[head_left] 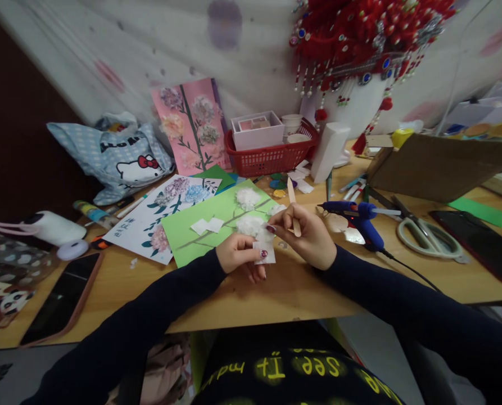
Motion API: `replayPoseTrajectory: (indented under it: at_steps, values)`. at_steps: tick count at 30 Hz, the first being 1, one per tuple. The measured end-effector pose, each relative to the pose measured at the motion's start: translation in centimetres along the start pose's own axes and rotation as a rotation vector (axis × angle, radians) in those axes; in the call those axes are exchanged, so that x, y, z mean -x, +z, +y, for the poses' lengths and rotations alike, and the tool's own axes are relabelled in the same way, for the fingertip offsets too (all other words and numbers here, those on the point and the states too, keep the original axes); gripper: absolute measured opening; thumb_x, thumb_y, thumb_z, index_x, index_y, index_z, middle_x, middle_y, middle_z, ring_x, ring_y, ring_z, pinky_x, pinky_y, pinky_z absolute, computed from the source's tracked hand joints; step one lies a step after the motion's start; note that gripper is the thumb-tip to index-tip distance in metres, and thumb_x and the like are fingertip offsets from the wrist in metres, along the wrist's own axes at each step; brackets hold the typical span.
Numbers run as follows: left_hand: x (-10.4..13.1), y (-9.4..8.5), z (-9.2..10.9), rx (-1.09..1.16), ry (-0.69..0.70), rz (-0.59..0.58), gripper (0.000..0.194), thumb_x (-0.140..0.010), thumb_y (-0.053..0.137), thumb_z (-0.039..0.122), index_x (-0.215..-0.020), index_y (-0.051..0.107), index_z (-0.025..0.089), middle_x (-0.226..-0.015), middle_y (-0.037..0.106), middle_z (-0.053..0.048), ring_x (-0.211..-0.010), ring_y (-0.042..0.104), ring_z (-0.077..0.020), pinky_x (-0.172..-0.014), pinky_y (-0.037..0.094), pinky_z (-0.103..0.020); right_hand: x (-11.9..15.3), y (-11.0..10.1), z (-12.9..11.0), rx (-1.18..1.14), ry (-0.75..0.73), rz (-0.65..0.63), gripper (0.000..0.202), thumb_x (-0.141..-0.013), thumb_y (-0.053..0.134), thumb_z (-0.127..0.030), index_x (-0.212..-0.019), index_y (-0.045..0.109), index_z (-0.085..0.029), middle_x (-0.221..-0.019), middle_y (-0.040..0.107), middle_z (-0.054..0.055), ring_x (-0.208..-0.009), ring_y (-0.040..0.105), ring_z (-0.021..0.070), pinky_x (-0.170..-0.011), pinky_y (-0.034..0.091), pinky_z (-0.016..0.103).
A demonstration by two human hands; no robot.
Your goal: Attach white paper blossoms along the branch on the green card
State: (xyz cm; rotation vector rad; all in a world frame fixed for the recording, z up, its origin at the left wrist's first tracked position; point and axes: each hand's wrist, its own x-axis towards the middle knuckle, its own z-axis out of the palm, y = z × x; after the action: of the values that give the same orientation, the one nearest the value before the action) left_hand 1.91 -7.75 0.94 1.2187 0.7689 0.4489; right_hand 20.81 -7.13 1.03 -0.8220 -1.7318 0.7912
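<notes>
My left hand (243,256) pinches a small white paper square (269,253) just in front of the green sheet's lower edge. My right hand (310,233) is closed around a wooden stick (292,197) that points up, its fingertips close to the square's upper corner. The green sheet (183,225) bears a drawn branch, white fluffy flowers (247,198) and two loose white squares (207,225). Another white flower (251,225) lies just behind my left fingers. To the right of my right hand, a blue glue gun (360,216) rests on the table.
Scissors (430,236) and a dark phone (478,242) lie at the right. A red basket (271,159) stands at the back, beside a pink flower picture (191,126). A white flower picture (162,216) and another phone (63,301) lie left. The glue gun's cord runs toward the front edge.
</notes>
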Motion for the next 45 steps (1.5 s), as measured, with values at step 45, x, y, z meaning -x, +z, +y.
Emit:
replayPoseTrajectory:
  at_steps: [45]
  values:
    - [-0.7, -4.6, 0.5, -1.019, 0.528, 0.637, 0.025, -0.074, 0.053, 0.017, -0.094, 0.067, 0.012, -0.086, 0.063, -0.007, -0.078, 0.06, -0.0157, -0.076, 0.05, -0.029, 0.9, -0.3, 2.6, 0.471, -0.511, -0.151, 0.054, -0.099, 0.024, -0.041, -0.072, 0.065, -0.017, -0.049, 0.055, 0.001, -0.042, 0.047, 0.0088, -0.045, 0.033, 0.023]
